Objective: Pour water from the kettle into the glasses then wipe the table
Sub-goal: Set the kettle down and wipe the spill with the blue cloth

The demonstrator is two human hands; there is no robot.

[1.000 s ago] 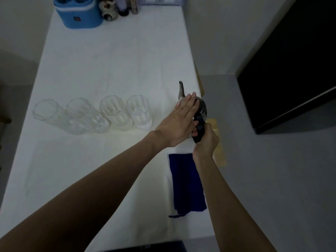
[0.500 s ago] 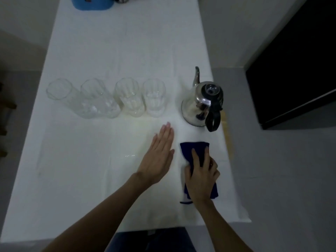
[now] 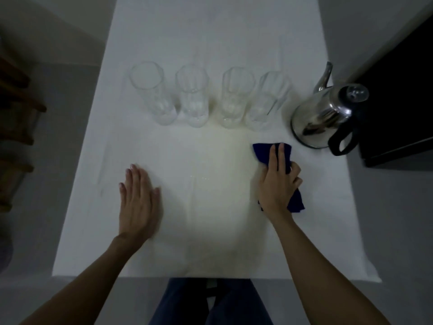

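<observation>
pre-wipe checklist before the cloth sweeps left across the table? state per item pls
1. Right hand on blue cloth, pressed to the table: ok.
2. Left hand flat on the table, holding nothing: ok.
3. Kettle upright, beyond the cloth and apart from it: ok.
4. Four glasses upright in a row, beyond the sweep path: ok.
5. Droplets between the hands, in the path: ok.
6. Water level in glasses: cannot tell.

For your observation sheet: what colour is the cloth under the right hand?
Dark blue cloth, seen in the head view.
</observation>
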